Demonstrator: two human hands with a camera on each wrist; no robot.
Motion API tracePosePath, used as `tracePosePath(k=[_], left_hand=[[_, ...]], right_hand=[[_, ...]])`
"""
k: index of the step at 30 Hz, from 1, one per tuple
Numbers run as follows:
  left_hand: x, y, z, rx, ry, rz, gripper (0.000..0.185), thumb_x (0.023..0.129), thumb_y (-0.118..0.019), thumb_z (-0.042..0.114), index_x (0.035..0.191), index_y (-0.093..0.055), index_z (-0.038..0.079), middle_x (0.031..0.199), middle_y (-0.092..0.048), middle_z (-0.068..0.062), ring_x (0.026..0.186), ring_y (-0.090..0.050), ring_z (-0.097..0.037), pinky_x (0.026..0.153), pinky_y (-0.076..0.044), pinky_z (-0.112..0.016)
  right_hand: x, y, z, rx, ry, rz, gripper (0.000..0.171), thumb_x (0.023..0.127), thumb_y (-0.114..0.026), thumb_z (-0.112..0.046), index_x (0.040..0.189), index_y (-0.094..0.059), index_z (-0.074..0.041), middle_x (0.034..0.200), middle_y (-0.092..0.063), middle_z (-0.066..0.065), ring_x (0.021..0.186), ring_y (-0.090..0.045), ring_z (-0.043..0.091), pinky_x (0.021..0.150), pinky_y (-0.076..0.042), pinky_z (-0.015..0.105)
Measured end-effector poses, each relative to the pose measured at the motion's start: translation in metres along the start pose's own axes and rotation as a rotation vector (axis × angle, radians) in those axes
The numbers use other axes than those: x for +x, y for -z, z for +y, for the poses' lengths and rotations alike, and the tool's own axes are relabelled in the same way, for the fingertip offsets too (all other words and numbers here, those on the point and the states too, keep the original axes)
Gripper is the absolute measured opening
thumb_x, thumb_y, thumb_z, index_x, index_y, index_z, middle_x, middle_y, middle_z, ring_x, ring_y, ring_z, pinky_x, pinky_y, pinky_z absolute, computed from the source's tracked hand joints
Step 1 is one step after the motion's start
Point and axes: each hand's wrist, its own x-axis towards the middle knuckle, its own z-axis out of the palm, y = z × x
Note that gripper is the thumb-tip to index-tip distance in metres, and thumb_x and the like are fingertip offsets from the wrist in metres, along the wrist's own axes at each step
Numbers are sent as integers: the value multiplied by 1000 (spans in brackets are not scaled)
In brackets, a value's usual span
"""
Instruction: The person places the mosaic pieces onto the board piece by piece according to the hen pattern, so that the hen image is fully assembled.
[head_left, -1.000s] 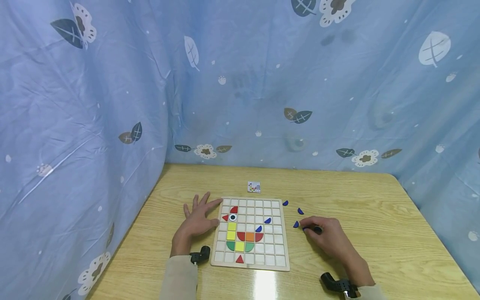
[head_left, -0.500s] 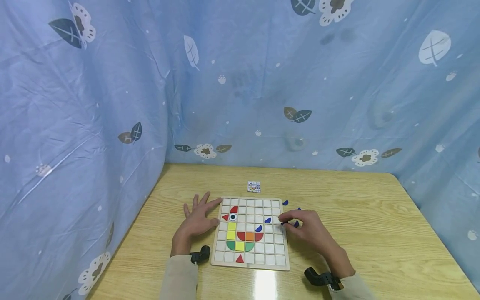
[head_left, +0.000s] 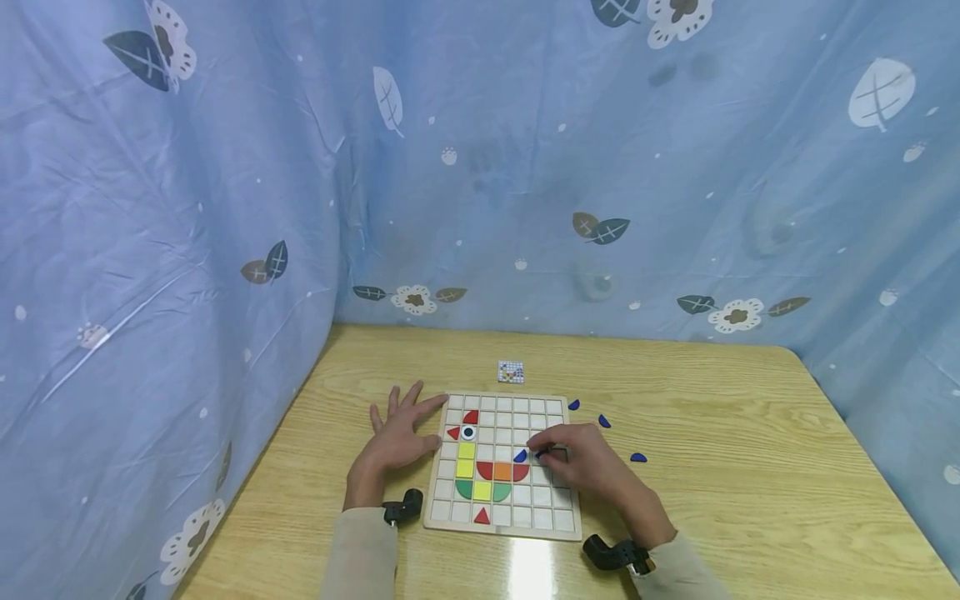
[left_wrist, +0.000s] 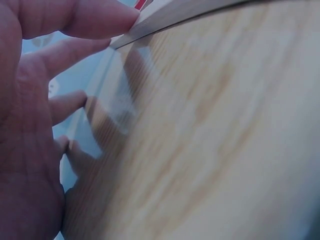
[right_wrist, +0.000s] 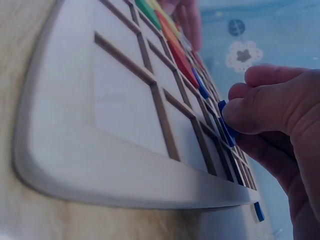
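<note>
My left hand [head_left: 399,442] lies at the left side of a wooden grid board [head_left: 495,531], fingers spread and fairly straight. Its thumb [left_wrist: 100,19] and index fingertip touch the board's edge. Over the board's right half, my right hand [head_left: 588,462] pinches a small blue half-round tile [right_wrist: 222,107] between thumb and fingers. Just left of those fingertips, another blue tile [head_left: 521,456] sits in a cell beside a red quarter-round tile [head_left: 521,472]. The right hand hides several cells in the head view. Yellow squares [head_left: 466,459], an orange square [head_left: 502,472] and an eye tile [head_left: 468,432] fill other cells.
Loose blue half-round tiles lie right of the board: one at its upper corner [head_left: 574,405], one farther out [head_left: 604,421] and one beyond my right hand [head_left: 638,457]. A small printed card [head_left: 512,372] lies behind the board. A blue curtain [head_left: 480,167] surrounds the wooden table [head_left: 720,467].
My right hand has picked up a blue tile from the table right of the board and carried it left over the grid. The left hand stays at the board's edge.
</note>
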Motion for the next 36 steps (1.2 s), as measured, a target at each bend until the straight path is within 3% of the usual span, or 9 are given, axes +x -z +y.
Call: tracePosePath(k=[6,17,24,36], left_hand=[[-1,1,1,-11,1,0,77,89,-77,17,162,-56,29,185,-16,-15,170,12,-48,124,23,-76],[0,2,2,-5,2,1,77,89,-77,17,162,-57,28,185,-16,-15,170,11,-48,124,23,-76],[0,0,1,3,2,-3,77,88,-77,17,162,-57,29,184,-17,-15,170,11,-49,124,23,-77],[-1,1,2,18,0,2,77,88,-76,18,162,-57,28,184,-18,-16,169,10,-50,124,21,-78]], right_hand=[[0,-6,-1,-29,52,38,29,84,-83,11,107,-84,-7,104,-85,1,98,-82,20,87,-67,34],[-3,-8,-11,-7,-83,-12,31,89,-82,6,114,-84,-13,111,-84,-4,107,-80,16,95,-66,39],[-12,0,-11,-27,-84,43,29,89,-84,0,116,-84,-13,111,-84,-6,108,-80,15,96,-65,40],[-64,38,1,103,-325,135,30,90,-89,-9,119,-85,-17,119,-83,-7,114,-77,6,98,-63,29]])
